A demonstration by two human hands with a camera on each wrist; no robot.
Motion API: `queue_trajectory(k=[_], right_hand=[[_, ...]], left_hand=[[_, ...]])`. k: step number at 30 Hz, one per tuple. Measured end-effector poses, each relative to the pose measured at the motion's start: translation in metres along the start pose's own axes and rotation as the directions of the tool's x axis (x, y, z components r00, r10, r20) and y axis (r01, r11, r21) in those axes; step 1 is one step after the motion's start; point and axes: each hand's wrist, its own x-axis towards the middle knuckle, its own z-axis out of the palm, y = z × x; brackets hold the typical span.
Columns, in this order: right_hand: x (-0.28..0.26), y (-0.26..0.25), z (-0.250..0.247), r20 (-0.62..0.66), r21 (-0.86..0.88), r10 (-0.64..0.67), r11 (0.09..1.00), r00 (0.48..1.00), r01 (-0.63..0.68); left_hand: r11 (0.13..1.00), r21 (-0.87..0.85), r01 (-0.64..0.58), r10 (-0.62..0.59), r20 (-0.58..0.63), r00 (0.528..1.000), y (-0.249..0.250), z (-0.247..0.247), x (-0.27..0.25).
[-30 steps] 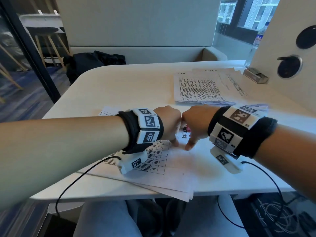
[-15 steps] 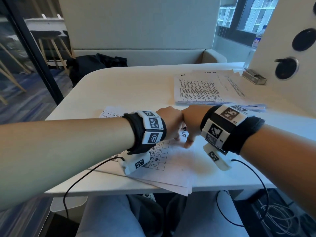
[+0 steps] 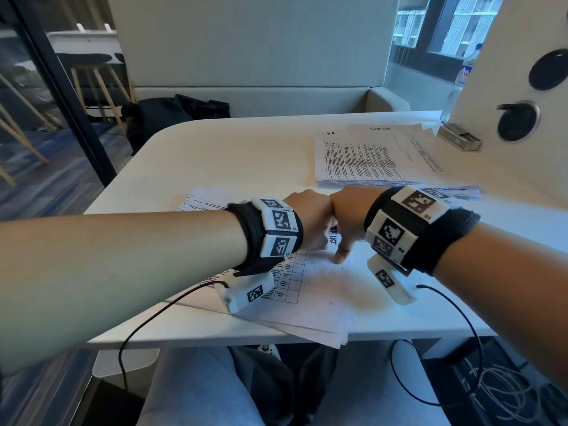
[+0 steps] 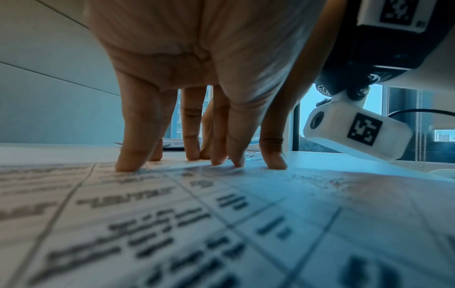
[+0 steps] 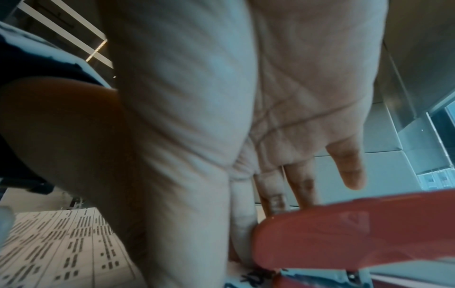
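Observation:
A stack of printed sheets (image 3: 319, 290) with a table grid lies at the front edge of the white table (image 3: 230, 155). My left hand (image 3: 310, 222) stands on it with straight fingers, the fingertips (image 4: 128, 163) pressing the top sheet (image 4: 221, 214). My right hand (image 3: 347, 216) is knuckle to knuckle with the left, its thumb tip (image 3: 341, 256) down on the paper. In the right wrist view the straight fingers (image 5: 302, 187) reach behind a red stapler-like object (image 5: 344, 239) that sits on the sheets (image 5: 61, 243). The head view hides this red object behind the hands.
A second pile of printed pages (image 3: 362, 158) lies at the back right, beside a small metal box (image 3: 459, 141) against a white panel with round black fittings (image 3: 519, 121). A black bag (image 3: 172, 118) sits on the bench behind. Cables (image 3: 498, 392) lie on the floor at right.
My right wrist has drawn a little to the left and nearer. Both hands stay together on the same spot of the paper stack.

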Motion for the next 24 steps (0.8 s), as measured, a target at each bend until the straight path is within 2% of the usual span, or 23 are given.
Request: queue_trajectory(k=[5,12,18,24], right_hand=[[0.005,0.006,0.005,-0.043,0.051,-0.023,0.998,0.999,0.026],[0.009,0.01,0.009,-0.022,0.006,-0.062,0.998,0.998,0.062],[0.011,0.012,0.008,0.004,0.06,-0.075,0.995,0.997,0.075],[0.015,0.016,0.013,-0.052,0.106,-0.038,0.993,0.998,0.043]], left_hand=[[1.0,0.002,0.004,-0.004,-0.029,1.0,0.0,0.0,-0.002],[0.993,-0.101,0.064,-0.06,0.043,0.997,-0.012,-0.003,0.002],[0.995,-0.071,0.074,-0.075,-0.007,0.997,-0.007,0.005,0.005],[1.0,0.014,0.017,-0.016,-0.038,0.999,0.005,0.002,0.003]])
